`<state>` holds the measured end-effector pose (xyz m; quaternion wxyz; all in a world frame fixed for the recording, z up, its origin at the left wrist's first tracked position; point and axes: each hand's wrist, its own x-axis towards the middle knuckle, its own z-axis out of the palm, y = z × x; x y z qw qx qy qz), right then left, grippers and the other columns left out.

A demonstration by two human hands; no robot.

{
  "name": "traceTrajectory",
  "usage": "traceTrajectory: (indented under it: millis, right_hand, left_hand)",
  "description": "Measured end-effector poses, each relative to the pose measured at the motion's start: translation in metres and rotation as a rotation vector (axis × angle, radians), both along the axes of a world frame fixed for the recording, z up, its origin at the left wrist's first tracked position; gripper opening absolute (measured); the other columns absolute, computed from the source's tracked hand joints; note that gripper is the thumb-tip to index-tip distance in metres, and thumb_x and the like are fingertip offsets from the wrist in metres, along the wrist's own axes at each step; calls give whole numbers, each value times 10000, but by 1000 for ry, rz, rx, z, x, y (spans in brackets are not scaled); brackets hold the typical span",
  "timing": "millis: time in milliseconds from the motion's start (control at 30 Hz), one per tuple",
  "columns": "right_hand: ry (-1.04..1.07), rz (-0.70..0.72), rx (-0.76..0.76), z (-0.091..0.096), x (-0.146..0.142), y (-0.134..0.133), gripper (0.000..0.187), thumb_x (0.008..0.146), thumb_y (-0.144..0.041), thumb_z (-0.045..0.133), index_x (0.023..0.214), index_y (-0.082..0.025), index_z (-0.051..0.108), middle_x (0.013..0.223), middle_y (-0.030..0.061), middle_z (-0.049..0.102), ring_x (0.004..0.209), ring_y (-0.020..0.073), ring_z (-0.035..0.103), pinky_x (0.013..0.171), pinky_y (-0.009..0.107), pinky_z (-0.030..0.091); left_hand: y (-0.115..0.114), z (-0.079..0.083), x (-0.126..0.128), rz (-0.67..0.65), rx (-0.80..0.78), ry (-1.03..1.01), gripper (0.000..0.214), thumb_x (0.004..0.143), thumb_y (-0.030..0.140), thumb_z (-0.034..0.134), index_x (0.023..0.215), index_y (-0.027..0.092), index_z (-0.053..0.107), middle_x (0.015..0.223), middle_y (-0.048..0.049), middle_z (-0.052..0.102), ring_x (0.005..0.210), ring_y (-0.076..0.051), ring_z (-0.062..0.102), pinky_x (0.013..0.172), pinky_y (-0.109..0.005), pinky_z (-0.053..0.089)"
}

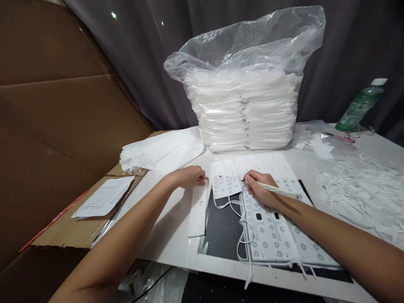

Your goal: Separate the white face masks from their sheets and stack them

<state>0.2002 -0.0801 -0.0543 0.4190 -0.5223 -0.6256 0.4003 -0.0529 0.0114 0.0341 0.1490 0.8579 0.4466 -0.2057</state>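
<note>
My right hand (pixel 260 187) is closed round a thin white pen-like tool (pixel 279 190), its dark tip resting on a white sheet of round-marked parts (pixel 224 179). My left hand (pixel 189 176) is curled, fingers pinching the top of a narrow white strip (pixel 198 210) beside the black mat (pixel 222 229). More white sheets with round marks and thin cords (pixel 271 233) lie under my right wrist.
A large clear plastic bag full of stacked white pieces (pixel 246 105) stands at the back. A loose white pile (pixel 160 153) lies left, tangled white cords (pixel 360 189) right, a green bottle (pixel 360 105) far right. Cardboard (pixel 63 118) and a printed paper (pixel 104 197) fill the left.
</note>
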Motion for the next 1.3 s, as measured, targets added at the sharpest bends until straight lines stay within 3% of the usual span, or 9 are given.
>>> traceTrajectory:
  millis: [133,233,300,433,567,733,900,1067,1300]
  right_hand:
    - [165,-83,-86,17,6,12,259,853,-425,487,772,-196,578,609,-11,598,460,99,496,426,215,377]
    - [261,-131,-94,36,17,17,199,798,-375,552,750,-185,587,612,-11,596,456,87,497,427,204,410]
    - [315,-147,-143,41,21,16,207,792,-386,560,746,-185,578,602,-16,587,457,86,503,438,205,436]
    - [258,-162,-232,25,23,9,266,816,-455,535,763,-196,569,559,-45,527,407,86,502,421,214,427]
    - [123,-156,-176,13,25,5,259,830,-435,510,740,-203,581,626,-41,511,483,106,557,459,221,420]
    - [-125,-115,-52,16,30,3,236,796,-272,493,576,-191,517,592,-16,545,596,121,511,532,225,374]
    - [-176,-98,-81,10,31,4,237,786,-249,461,556,-195,443,525,-39,433,518,101,401,479,224,290]
    - [-183,-74,-130,8,32,5,265,830,-301,443,592,-198,492,527,-35,466,493,98,401,471,229,294]
    - [-236,-59,-98,11,30,3,283,833,-292,441,569,-194,471,528,-29,453,510,101,392,466,235,275]
  left_hand:
    - [-1,7,18,27,78,-1,280,798,357,601,991,156,629,1056,-135,626,885,-255,602,737,-321,444]
    - [-22,0,50,0,120,-79,433,935,452,389,1288,215,474,1285,-113,552,1097,-245,562,877,-325,435]
    - [-38,-13,71,25,130,-64,521,972,454,269,1392,164,375,1367,-163,498,1195,-297,519,936,-387,418]
    - [-47,-43,87,103,178,9,725,962,524,248,1479,19,198,1532,-257,168,1392,-445,180,1064,-542,253]
    - [-21,-51,76,74,192,20,773,925,581,340,1497,83,194,1550,-196,101,1420,-398,98,1109,-529,191]
    - [-3,-37,76,11,247,-14,657,897,502,469,1445,160,347,1541,-199,197,1411,-428,119,1077,-641,134]
    - [-23,-41,97,-315,240,-501,175,883,263,550,1033,228,632,1340,-92,517,1266,-277,454,1077,-593,242]
    - [-29,-58,102,-303,157,-682,78,827,137,609,846,193,661,1141,-73,591,1030,-231,588,1029,-604,305]
    - [-28,-66,104,-314,198,-680,111,873,137,528,811,160,618,1136,-84,586,929,-201,579,850,-383,470]
